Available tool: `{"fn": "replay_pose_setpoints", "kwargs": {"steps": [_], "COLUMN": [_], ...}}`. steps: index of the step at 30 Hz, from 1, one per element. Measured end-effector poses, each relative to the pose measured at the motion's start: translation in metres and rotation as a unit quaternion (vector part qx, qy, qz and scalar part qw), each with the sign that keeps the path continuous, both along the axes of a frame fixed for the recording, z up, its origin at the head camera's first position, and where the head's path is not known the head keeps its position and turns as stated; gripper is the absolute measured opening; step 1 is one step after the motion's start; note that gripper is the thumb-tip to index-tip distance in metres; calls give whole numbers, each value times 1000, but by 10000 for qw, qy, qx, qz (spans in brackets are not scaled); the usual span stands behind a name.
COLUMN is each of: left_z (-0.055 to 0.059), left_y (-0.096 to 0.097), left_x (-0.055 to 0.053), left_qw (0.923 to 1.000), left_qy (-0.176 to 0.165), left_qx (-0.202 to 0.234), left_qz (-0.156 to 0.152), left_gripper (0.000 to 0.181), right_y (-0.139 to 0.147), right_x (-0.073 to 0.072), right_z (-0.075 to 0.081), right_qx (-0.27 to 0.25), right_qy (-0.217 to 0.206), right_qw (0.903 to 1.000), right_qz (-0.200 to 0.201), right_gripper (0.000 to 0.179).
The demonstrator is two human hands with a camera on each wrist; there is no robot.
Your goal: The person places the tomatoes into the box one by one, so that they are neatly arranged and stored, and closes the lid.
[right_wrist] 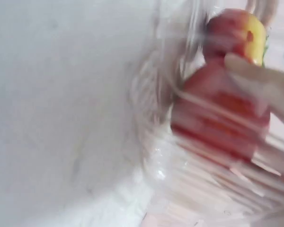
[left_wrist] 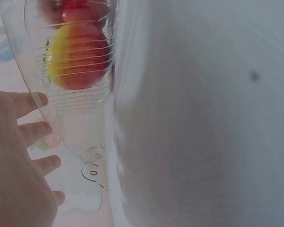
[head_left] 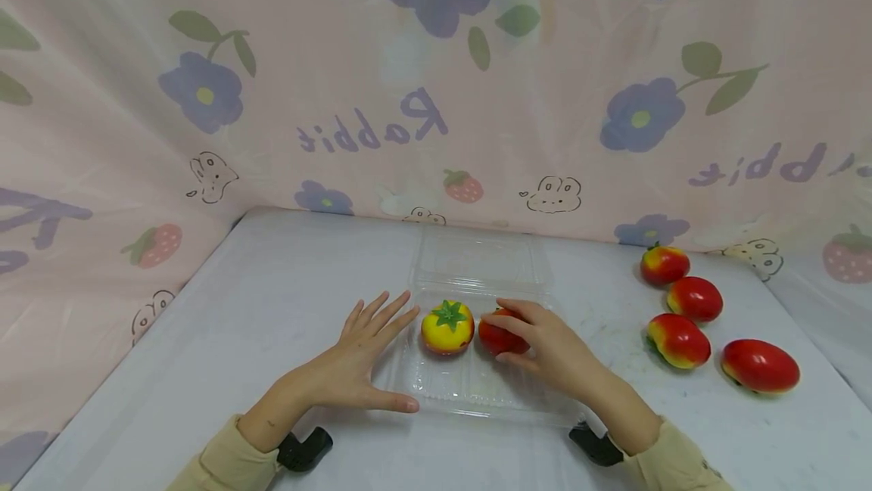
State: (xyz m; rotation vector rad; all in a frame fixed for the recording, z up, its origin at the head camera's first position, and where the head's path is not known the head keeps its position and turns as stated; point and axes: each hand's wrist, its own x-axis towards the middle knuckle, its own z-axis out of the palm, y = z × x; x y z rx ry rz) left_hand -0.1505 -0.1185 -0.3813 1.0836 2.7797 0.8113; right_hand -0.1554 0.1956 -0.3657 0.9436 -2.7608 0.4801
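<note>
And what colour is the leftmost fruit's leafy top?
The leafy top is green, clearest in the head view.

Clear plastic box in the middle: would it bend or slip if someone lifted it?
The clear plastic box would probably flex, looking thin and ribbed. Its glossy surface may feel slippery. If tilted, the yellow-topped fruit inside could roll, being rounded.

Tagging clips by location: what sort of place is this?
Probably a makeshift indoor recording booth: patterned cloth screens the back and side of a white table, and black gear shows at both wrists. The wider room is hidden.
</note>
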Motion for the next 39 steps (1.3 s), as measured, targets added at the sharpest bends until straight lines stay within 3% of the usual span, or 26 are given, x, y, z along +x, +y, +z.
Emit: {"fn": "replay_pose_setpoints", "kwargs": {"steps": [9, 15, 24, 39], "left_z": [2, 1, 1, 1], "left_y": [0, 1, 1, 1], "left_x": [0, -1, 0, 1], "left_qw": [10000, 10000, 10000, 10000], "left_qy": [0, 18, 16, -20], "left_qx": [19, 33, 27, 14], "left_qz": [-13, -28, -21, 7], "left_gripper": [111, 111, 110, 111], "right_y": [6, 10, 23, 51], "right_x": [14, 15, 19, 25], "right_z": [7, 9, 13, 15], "right_qx": [-106, -287, -586, -1098], "right_qy": [-1296, -1576, -1378, -513], "right_qw": [9915, 9868, 9881, 9921], "right_qz": [-75, -239, -351, -308], "right_gripper": [59, 64, 62, 60]}}
